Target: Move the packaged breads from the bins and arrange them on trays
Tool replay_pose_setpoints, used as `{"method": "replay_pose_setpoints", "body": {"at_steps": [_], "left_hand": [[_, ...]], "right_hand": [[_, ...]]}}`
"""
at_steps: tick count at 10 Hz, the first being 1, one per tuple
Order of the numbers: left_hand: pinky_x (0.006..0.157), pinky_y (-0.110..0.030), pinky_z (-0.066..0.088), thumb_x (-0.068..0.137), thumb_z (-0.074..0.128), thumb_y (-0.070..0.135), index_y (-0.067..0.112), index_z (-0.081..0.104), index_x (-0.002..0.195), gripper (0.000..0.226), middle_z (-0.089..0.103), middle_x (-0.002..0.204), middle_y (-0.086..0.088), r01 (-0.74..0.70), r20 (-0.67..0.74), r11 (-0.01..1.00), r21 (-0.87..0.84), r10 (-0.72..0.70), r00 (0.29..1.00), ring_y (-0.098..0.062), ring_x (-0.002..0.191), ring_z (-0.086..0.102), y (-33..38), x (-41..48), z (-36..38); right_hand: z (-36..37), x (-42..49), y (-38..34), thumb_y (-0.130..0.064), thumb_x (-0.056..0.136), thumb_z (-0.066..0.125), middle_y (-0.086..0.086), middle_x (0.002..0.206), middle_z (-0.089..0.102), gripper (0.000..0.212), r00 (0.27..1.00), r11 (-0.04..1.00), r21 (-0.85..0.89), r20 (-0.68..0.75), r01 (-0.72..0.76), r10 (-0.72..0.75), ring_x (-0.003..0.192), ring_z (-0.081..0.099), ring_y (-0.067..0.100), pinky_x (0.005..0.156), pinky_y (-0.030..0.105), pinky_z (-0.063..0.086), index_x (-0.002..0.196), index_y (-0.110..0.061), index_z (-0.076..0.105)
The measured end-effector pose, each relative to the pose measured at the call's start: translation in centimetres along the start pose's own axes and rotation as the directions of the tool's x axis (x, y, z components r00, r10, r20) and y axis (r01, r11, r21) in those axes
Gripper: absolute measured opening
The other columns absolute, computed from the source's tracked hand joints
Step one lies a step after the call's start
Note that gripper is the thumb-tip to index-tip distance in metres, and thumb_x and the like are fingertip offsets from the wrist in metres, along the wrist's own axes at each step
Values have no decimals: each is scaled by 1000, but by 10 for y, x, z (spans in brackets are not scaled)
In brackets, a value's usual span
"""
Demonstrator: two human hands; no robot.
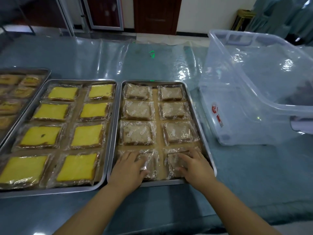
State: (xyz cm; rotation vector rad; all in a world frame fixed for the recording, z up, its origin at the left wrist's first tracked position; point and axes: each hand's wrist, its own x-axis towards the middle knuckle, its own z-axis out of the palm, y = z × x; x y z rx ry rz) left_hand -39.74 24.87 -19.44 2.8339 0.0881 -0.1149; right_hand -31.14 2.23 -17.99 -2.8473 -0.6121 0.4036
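A steel tray [194, 106] in front of me holds two columns of brown packaged breads [138, 110] in clear wrappers. My left hand [129, 168] lies flat, fingers spread, on the nearest pack in the left column [149, 164]. My right hand [194, 167] rests flat on the nearest pack in the right column [172, 161]. Neither hand grips its pack; both press down on top. A clear plastic bin [250, 92] stands to the right of this tray, with dark contents barely visible at its far right.
Left of the brown-bread tray sits a second steel tray [81, 81] filled with yellow packaged breads. A third tray [45, 72] is partly in view at the far left. Wrinkled clear plastic sheet [118, 58] covers the blue table. Doors and walls lie beyond.
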Motion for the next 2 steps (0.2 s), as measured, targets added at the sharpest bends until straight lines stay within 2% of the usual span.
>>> {"method": "replay_pose_setpoints", "body": {"at_steps": [2], "left_hand": [[106,-34,32,91,50,42,24,47,135,48,37,145,1,45,-43,999,-15,-45,998,-20,133,31,6,-10,-4]], "right_hand": [[-10,3,-8,-32,84,54,1,133,45,43,998,998,-47,-50,36,-38,124,37,24,89,35,44,127,-27,51]]}}
